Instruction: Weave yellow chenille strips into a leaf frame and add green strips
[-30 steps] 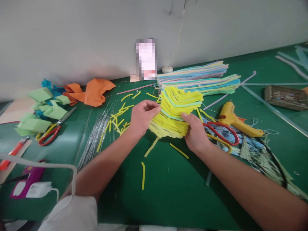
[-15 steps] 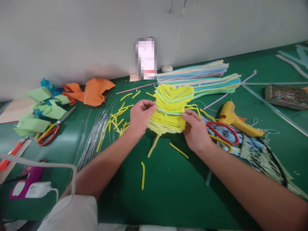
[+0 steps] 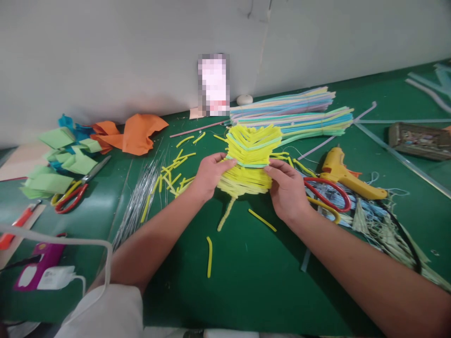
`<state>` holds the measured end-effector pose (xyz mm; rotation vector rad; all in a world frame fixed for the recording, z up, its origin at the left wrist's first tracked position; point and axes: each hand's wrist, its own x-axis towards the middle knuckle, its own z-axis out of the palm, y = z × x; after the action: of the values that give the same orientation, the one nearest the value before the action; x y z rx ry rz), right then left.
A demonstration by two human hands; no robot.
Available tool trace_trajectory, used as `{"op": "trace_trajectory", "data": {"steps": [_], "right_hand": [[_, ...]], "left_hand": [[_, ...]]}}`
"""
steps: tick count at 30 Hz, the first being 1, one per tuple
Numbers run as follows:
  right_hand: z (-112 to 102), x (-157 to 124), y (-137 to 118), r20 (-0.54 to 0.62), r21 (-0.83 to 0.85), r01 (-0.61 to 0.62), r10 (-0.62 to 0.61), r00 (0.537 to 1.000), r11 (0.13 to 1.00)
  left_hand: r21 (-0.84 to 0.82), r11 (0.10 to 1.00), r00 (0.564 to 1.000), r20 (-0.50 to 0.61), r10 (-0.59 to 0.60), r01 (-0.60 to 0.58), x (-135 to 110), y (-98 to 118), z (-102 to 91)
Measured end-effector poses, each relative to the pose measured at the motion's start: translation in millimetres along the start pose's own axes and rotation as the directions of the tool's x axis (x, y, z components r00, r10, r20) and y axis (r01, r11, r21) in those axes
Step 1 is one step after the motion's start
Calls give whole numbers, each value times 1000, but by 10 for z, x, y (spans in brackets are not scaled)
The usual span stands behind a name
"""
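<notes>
Between my two hands is a leaf shape made of yellow pipe cleaners (image 3: 251,177), with two mint-green strips across it and a twisted stem pointing down toward me. My left hand (image 3: 211,174) pinches its left edge, thumb on top near the lower green strip. On the opposite edge, the thumb and fingers of my right hand (image 3: 287,185) close on the leaf by the same strip's end. Cut yellow pipe cleaner pieces (image 3: 172,176) lie scattered left of the leaf, and a single piece (image 3: 209,257) rests nearer to me.
Behind the leaf lie bundles of pastel pipe cleaners (image 3: 299,105). At right are a yellow glue gun (image 3: 347,176), red-and-yellow scissor handles (image 3: 331,192) and tassels (image 3: 366,225). Thin wires (image 3: 139,202), more scissors (image 3: 75,190) and folded green paper (image 3: 52,180) lie left. A phone (image 3: 213,84) leans on the wall.
My left hand has shifted slightly right and down, its thumb now further over the leaf's edge. The leaf's stem has swung a little to the right.
</notes>
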<state>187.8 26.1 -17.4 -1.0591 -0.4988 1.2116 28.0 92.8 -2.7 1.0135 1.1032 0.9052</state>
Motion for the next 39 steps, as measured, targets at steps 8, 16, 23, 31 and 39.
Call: {"op": "trace_trajectory", "data": {"steps": [8, 16, 23, 31, 39], "right_hand": [[-1, 0, 7, -40, 23, -33, 33, 999, 999], [-16, 17, 28, -62, 6, -28, 28, 998, 1000], [-25, 31, 57, -77, 29, -20, 22, 997, 999], [-20, 25, 55, -102, 19, -52, 53, 993, 998], [-14, 17, 35, -105, 33, -8, 12, 994, 999]], "left_hand": [[-110, 983, 988, 70, -140, 147, 25, -6, -28], [-128, 972, 978, 97, -186, 198, 32, -27, -20], [-127, 972, 979, 89, -185, 196, 9, -16, -4], [-220, 948, 966, 169, -194, 229, 16, -39, -6], [-119, 960, 949, 222, -222, 253, 4, 4, -31]]}}
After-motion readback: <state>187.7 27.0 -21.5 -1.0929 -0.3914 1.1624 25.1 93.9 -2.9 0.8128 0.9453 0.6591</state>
